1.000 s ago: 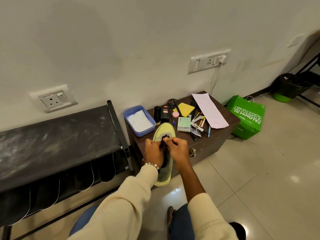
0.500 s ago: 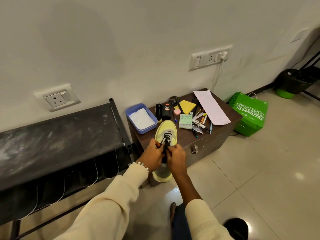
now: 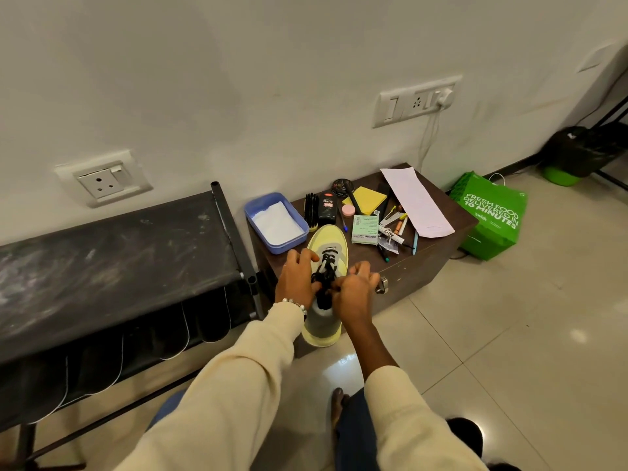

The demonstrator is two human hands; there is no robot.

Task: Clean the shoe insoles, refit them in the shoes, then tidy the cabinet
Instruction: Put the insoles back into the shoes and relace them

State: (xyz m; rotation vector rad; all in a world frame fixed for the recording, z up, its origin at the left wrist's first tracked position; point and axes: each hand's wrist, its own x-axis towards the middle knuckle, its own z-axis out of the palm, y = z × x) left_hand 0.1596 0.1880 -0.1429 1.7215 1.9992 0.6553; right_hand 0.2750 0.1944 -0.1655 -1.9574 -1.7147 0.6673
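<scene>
Your yellow shoe [image 3: 329, 244] lies on the front left part of the dark wooden cabinet [image 3: 418, 266], toe toward the wall and heel hanging out over the cabinet's front edge. Both your hands are on its black laces [image 3: 324, 271]: your left hand [image 3: 296, 278] sits on the shoe's left side with its fingers curled over the lace area, and your right hand [image 3: 353, 290] is at the shoe's right side, fingers bent and pinching a lace end. Whether the left fingers actually pinch a lace I cannot tell.

Just left of the shoe's toe stands a blue tray [image 3: 276, 223] with something white inside. Behind the toe are a black brush [image 3: 311, 209] and a black polish bottle [image 3: 327, 208], and further back a round tin [image 3: 342, 187] and a yellow pad [image 3: 367, 199]. To the shoe's right lie a small green box [image 3: 365, 230], a scatter of pens [image 3: 396, 232] and a white paper sheet [image 3: 416, 202]. Right of the cabinet, on the floor, sits a green bag [image 3: 489, 215]. Left of the cabinet stands a black shoe rack [image 3: 112, 253]
</scene>
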